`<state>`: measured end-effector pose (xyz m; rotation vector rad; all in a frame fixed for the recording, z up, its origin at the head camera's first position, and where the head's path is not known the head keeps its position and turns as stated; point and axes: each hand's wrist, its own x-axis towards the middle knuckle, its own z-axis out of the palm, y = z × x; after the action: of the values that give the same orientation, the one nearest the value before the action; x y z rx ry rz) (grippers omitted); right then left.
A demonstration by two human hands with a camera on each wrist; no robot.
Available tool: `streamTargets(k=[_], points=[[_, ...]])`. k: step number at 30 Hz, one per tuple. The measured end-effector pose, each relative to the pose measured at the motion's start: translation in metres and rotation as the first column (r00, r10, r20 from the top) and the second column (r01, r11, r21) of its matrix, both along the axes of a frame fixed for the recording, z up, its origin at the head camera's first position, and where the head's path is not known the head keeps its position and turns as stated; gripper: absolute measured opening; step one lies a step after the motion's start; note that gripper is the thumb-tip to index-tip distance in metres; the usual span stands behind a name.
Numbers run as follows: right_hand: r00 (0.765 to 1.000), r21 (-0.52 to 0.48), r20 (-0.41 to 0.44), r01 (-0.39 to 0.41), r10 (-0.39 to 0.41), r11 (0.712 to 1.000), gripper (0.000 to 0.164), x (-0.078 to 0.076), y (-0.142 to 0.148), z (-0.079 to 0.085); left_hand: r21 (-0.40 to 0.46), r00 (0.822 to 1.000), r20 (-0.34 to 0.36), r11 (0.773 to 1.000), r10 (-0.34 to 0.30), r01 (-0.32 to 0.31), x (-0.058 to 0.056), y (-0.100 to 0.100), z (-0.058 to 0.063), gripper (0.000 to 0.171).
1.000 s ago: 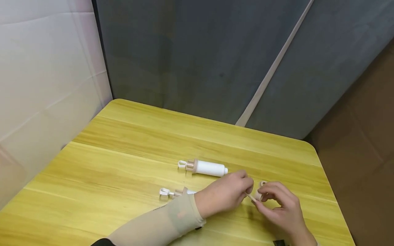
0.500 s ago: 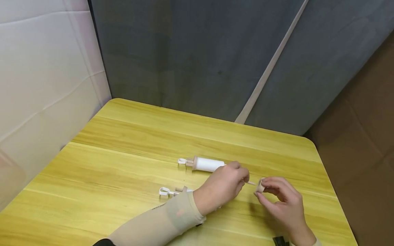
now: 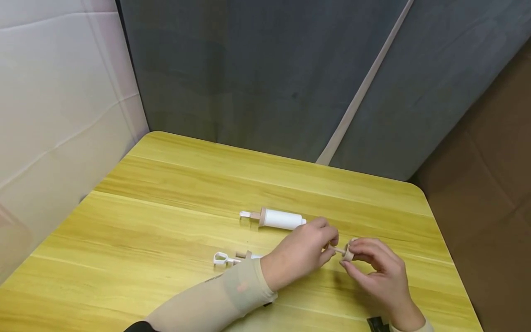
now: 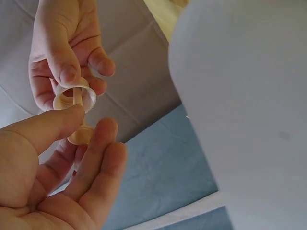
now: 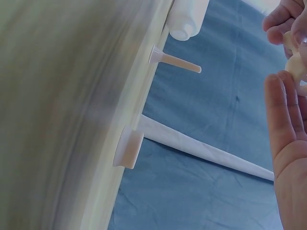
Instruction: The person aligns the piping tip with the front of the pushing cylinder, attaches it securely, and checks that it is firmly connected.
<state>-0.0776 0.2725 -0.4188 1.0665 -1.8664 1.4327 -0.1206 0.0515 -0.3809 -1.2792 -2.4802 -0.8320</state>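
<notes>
Pinching beige flanged peg [image 3: 339, 250], left hand grip [image 3: 304, 246] sits left of beige ring [image 3: 349, 253], peg tip at its opening; right hand grip [image 3: 379, 267] pinches ring; collared white cylinder [image 3: 283, 219] on desk [image 3: 166, 184], left of ring.

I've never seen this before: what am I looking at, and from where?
There is no robot here, just a person working bare-handed. The wide picture comes from a camera on the head; the other two come from one on each wrist, so they look tilted. The left hand holds a thin beige stem, its end at a beige ring pinched by the right hand. On the wood-look table lie a white cylinder and a second cylinder, partly hidden by the sleeve. The right wrist view shows another stem and a small cap-like piece there.
</notes>
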Motion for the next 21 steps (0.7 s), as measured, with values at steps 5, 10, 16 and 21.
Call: streamTargets(k=[5, 10, 16, 21], points=[[1.0, 0.013, -0.002, -0.003, 0.003, 1.0, 0.028, 0.0011, -0.0014, -0.0028, -0.009, 0.999, -0.029, 0.999, -0.039, 0.039, 0.0006, 0.0007, -0.0016, 0.013], [0.999, 0.037, -0.019, 0.028, -0.027, 0.999, 0.027, 0.0005, -0.0005, -0.0053, -0.003, 0.996, -0.046, 0.997, -0.083, 0.083, 0.0007, 0.0023, -0.0016, 0.013], [0.998, 0.065, -0.025, 0.056, -0.055, 0.996, 0.027, 0.001, 0.0011, -0.0069, 0.018, 0.993, -0.027, 0.993, -0.115, 0.115, 0.0004, 0.0032, -0.0021, 0.01], [0.998, 0.061, -0.039, 0.042, -0.04, 0.997, 0.027, 0.0007, 0.0003, -0.0058, 0.031, 0.991, 0.019, 0.991, -0.133, 0.132, 0.0, 0.0041, -0.0022, 0.011]])
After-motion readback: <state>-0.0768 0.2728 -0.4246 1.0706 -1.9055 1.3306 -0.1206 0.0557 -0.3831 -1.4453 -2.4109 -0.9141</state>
